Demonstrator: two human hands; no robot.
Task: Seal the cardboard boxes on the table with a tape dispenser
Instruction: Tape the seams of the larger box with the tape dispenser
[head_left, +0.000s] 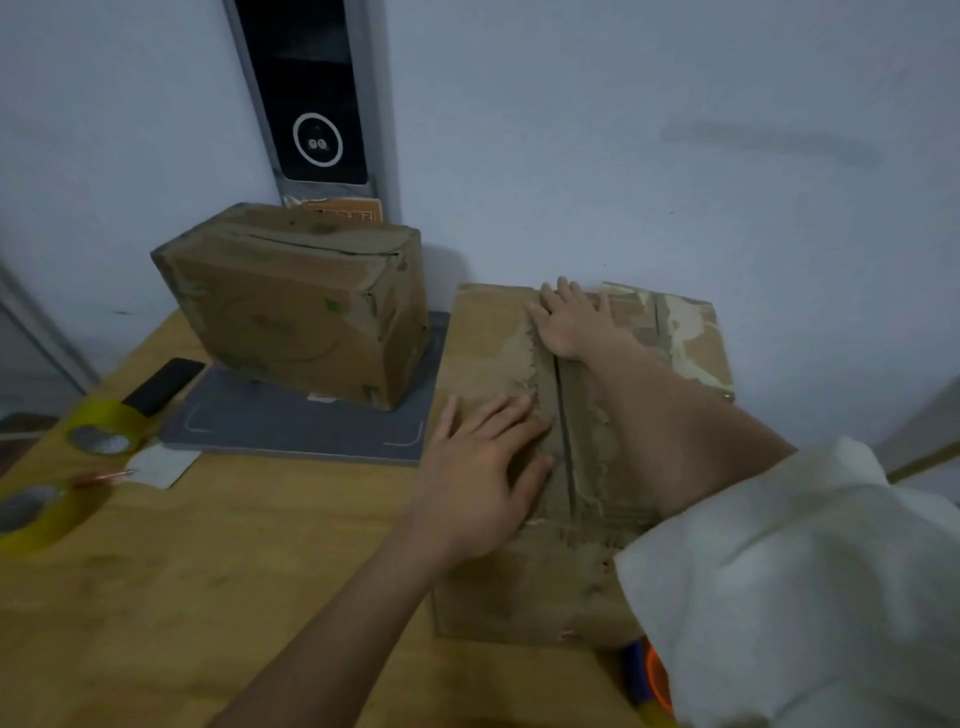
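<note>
A worn cardboard box (488, 338) lies in front of me with its two top flaps closed and a dark seam running down the middle. My left hand (483, 467) rests flat on the left flap near the seam, fingers spread. Farther back, my right hand (574, 317) presses flat on the top across the seam. A second cardboard box (291, 306) stands behind to the left, tilted on a grey mat. An orange and blue object (649, 675), possibly the tape dispenser, peeks out below my white sleeve at the table's near right.
Two rolls of yellowish tape (104, 423) (36, 514) lie at the left edge of the wooden table (208, 571). A black phone (166, 384) and a white card (161, 465) lie beside the grey mat (291, 426). A wall stands close behind.
</note>
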